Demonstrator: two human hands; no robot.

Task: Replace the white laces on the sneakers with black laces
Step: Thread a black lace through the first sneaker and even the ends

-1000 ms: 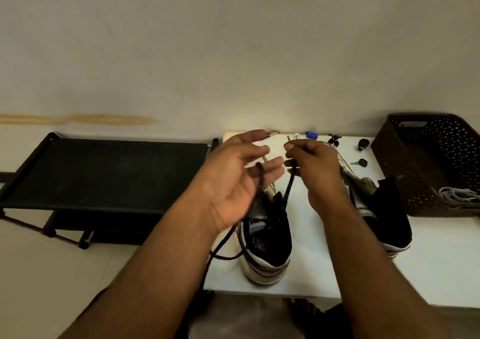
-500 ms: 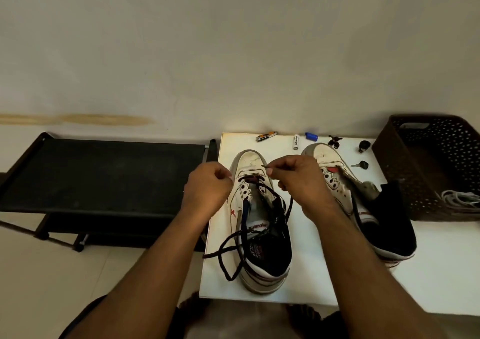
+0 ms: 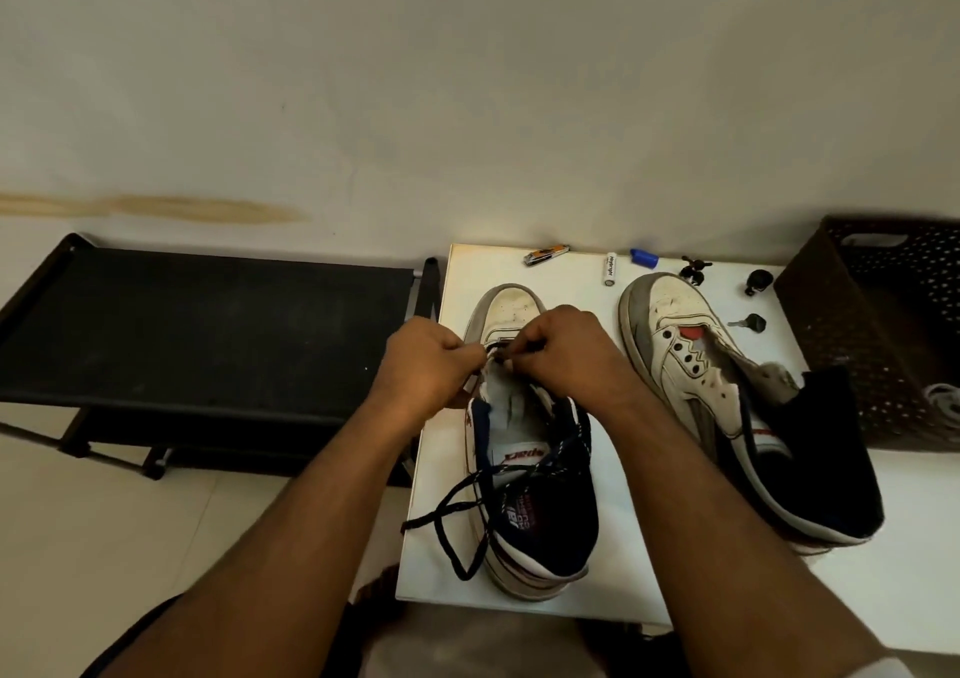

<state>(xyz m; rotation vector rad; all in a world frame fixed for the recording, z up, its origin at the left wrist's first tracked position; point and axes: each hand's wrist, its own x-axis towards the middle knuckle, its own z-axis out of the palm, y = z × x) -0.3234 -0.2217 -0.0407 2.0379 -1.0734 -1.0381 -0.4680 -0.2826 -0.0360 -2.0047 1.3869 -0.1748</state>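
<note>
Head view showed both hands working at the toe-end eyelets of the left sneaker (image 3: pixel 524 449), which stood on the white tabletop (image 3: pixel 592 589). Left hand (image 3: pixel 423 365) had its fingers curled, pinching the black lace (image 3: pixel 457 514) at the eyelet row; right hand (image 3: pixel 563 352) pinched the same lace just beside it, fingertips nearly touching. Loose lace trailed over the tongue and hung off the tabletop's near-left edge. Right sneaker (image 3: pixel 691 365) lay nearby, unlaced, its eyelets bare. Lace looked like a thin, soft woven cord, light and limp, so it would likely flop unless held close to its stiff tip. Sneaker uppers looked like scuffed white leather with dark padded collars. Coiled white cord, possibly the old laces, sat in the brown perforated basket (image 3: pixel 841 324)
</note>
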